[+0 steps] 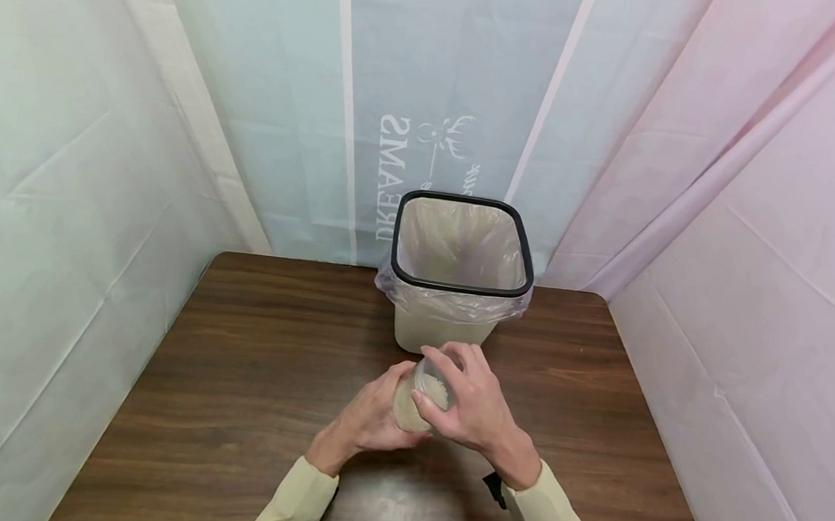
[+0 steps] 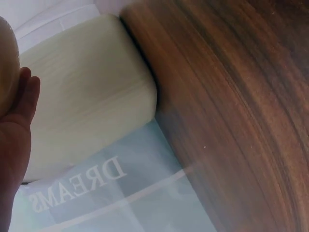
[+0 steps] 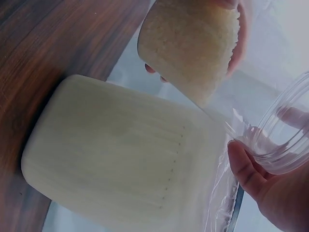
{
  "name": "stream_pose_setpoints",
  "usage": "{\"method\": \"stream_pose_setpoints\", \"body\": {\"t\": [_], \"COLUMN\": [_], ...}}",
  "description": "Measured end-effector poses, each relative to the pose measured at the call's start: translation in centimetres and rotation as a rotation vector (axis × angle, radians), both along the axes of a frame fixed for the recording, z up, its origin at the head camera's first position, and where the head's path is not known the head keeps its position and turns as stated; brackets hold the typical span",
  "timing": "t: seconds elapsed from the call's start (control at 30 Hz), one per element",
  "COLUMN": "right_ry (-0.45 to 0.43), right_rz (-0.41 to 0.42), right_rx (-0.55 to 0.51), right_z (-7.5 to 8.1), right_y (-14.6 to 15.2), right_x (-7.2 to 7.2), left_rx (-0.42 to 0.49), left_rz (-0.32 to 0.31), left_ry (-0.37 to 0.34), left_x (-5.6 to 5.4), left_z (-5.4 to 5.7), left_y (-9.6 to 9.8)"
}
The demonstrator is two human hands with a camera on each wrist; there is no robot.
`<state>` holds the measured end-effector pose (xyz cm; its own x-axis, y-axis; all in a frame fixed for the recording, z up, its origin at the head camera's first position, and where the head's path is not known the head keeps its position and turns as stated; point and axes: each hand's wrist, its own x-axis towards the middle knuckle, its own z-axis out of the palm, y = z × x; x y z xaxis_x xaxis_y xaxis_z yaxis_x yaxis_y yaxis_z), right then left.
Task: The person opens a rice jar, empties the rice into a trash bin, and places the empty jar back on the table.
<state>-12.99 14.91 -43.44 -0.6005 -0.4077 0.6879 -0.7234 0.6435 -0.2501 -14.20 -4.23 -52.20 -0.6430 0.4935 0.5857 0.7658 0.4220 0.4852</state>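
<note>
A clear jar (image 1: 410,408) with pale, rice-like grains (image 3: 190,46) in it tilts between both hands above the table. My left hand (image 1: 372,417) holds its lower part, fingers curled round the side; the left wrist view shows only part of that hand (image 2: 14,137) at the edge. My right hand (image 1: 477,405) grips the clear round top of the jar (image 3: 285,133) between thumb and fingers. Whether that top is a separate lid or the jar's own rim, I cannot tell. The grains are heaped toward the left hand's end.
Just beyond the hands stands a pale bin (image 1: 442,325) with a black rim (image 1: 458,288) and a clear plastic liner (image 1: 461,247). It is on a dark wood-grain table (image 1: 277,371). Fabric curtains (image 1: 256,87) enclose the back and both sides.
</note>
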Motion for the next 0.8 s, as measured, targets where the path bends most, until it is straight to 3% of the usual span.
{"method": "stream_pose_setpoints", "body": {"t": [0.43, 0.8], "right_ry": [0.102, 0.128], "right_rz": [0.043, 0.119], "right_rx": [0.038, 0.036], "right_z": [0.6, 1.0], "right_y": [-0.2, 0.3], "right_x": [-0.9, -1.7], "left_rx": [0.004, 0.008], "left_rz": [0.014, 0.052], "left_ry": [0.003, 0.015], "left_x": [-0.3, -0.7], "left_z": [0.4, 0.9], "left_y": [-0.2, 0.1]}}
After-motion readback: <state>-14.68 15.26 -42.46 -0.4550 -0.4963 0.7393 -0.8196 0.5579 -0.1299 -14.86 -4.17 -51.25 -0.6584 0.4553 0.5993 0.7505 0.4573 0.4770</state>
